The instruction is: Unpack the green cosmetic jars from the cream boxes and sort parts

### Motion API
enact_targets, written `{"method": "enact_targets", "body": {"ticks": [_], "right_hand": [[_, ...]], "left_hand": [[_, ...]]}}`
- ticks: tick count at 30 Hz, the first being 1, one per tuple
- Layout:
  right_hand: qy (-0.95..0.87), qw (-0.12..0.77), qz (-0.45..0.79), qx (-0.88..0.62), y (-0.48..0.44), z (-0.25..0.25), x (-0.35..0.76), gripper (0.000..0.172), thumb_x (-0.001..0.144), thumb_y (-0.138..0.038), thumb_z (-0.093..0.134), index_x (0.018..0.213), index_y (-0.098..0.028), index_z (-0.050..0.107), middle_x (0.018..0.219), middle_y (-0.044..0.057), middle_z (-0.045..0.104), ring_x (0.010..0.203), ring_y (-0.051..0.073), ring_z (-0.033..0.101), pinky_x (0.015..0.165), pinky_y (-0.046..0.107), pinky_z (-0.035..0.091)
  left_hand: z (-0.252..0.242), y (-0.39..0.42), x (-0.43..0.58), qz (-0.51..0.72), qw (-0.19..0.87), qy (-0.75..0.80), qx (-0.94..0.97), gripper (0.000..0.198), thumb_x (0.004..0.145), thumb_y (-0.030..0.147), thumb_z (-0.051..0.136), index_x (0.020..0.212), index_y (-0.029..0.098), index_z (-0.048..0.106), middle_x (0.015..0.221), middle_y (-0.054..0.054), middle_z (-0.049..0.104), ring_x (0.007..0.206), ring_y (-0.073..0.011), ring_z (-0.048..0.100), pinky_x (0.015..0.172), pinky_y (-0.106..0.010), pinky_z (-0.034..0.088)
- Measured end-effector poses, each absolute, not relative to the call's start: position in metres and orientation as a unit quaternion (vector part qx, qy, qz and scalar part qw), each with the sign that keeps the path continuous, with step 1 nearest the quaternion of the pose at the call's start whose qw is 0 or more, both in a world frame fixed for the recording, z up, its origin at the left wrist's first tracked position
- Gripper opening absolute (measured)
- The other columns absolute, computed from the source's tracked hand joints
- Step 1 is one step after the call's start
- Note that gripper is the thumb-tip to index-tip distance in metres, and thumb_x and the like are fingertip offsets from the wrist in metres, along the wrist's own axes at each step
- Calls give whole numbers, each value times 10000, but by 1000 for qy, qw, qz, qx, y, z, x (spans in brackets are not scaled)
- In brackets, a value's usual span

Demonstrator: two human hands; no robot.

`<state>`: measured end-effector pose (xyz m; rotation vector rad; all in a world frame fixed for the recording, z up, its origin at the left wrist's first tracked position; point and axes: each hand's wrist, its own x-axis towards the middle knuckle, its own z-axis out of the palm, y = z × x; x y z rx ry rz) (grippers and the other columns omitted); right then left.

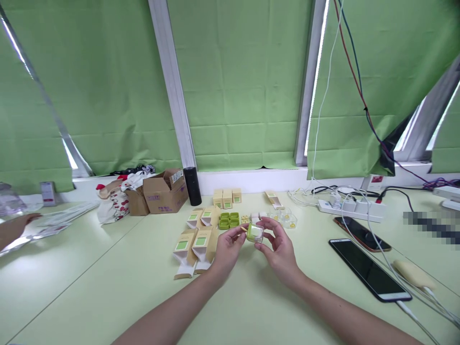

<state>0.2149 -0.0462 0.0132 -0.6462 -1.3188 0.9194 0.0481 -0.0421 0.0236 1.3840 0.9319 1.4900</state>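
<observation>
Between my two hands is a small box with a green base and a clear cover [256,233], held above the table. My left hand [229,248] pinches its green side, and a small yellowish piece [244,229] shows by those fingertips. On the clear side, the thumb and fingers of my right hand [281,249] grip it. Just beyond are several green square cups [229,221], small yellow pieces [245,219] and white blocks [256,216]. Clear covers with yellow dots [287,219] lie behind my right hand. Several opened cardboard boxes with green labels [185,245] stand left of my left hand.
Closed small boxes [227,198] stand at the back near a black cylinder [192,187] and a larger carton [163,194]. Right are two phones [370,268], a power strip [350,210] and loose cables. Another person's hand [17,230] is at far left.
</observation>
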Motion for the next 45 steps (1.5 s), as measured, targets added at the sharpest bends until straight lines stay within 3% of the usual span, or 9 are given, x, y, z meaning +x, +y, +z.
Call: {"method": "enact_targets", "body": {"ticks": [7, 11, 17, 23, 32, 45], "right_hand": [[-593, 622, 425, -283, -46, 11, 217, 572, 802, -204, 731, 1329, -327, 545, 1318, 75, 592, 1282, 262, 539, 1040, 443, 526], [-595, 603, 441, -296, -44, 8, 217, 577, 804, -225, 738, 1328, -332, 523, 1315, 73, 598, 1277, 258, 548, 1012, 426, 536], [-608, 585, 440, -308, -40, 7, 218, 505, 807, -242, 747, 1261, -322, 542, 1327, 67, 597, 1203, 245, 601, 994, 417, 544], [-663, 568, 371, -316, -39, 7, 221, 532, 821, -210, 725, 1311, -307, 542, 1339, 73, 617, 1283, 267, 567, 1083, 470, 489], [-688, 550, 347, -323, -35, 6, 225, 527, 789, -200, 741, 1283, -290, 580, 1202, 70, 707, 1077, 270, 665, 1007, 488, 516], [-690, 538, 361, -322, -28, 2, 227, 522, 779, -211, 784, 1254, -294, 584, 1152, 61, 727, 972, 241, 685, 947, 451, 537]], "left_hand": [[18, -36, 44, 615, 361, 399, 577, 287, 790, 398, 787, 1017, 227, 827, 1081, -100, 752, 1046, -257, 664, 957, -408, 532], [20, -38, 43, 626, 293, 412, 593, 183, 814, 357, 767, 937, 237, 827, 1025, -95, 756, 1099, -266, 631, 1013, -430, 498], [21, -41, 44, 619, 274, 425, 601, 153, 869, 357, 706, 870, 207, 734, 1055, -100, 727, 1048, -252, 662, 953, -405, 520], [17, -44, 45, 581, 217, 466, 631, 127, 932, 329, 631, 887, 214, 660, 1082, -85, 687, 1063, -235, 640, 957, -389, 496], [27, -57, 49, 546, 144, 474, 676, 119, 941, 293, 609, 836, 245, 638, 1065, -61, 667, 1113, -261, 577, 991, -418, 463], [29, -56, 45, 514, 131, 502, 684, 139, 960, 262, 545, 860, 241, 640, 1024, -64, 609, 1046, -260, 594, 919, -410, 482]]}}
